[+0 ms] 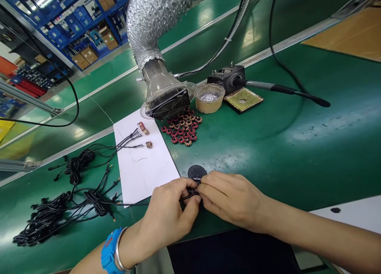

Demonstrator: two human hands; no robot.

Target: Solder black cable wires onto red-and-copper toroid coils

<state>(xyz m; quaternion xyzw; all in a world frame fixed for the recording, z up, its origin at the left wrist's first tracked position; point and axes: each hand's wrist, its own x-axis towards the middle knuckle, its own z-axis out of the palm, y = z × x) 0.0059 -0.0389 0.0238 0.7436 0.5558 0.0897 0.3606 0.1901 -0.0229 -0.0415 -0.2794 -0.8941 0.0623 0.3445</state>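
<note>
Small dark part (192, 192) between left hand (168, 212) and right hand (228, 198) mostly hidden, form unresolved; round black disc (197, 171) partly covered.

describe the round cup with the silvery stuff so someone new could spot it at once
On the green workbench, find the silver ducted fume extractor with its fan grille. Right beside it sits a low, round tan cup, its top filled with silvery metal, unlike the flat yellow-green sponge next to it.

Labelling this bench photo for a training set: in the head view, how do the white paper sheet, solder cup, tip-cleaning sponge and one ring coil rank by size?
1. White paper sheet
2. Solder cup and tip-cleaning sponge: they look alike, so unranked
3. Ring coil
</note>
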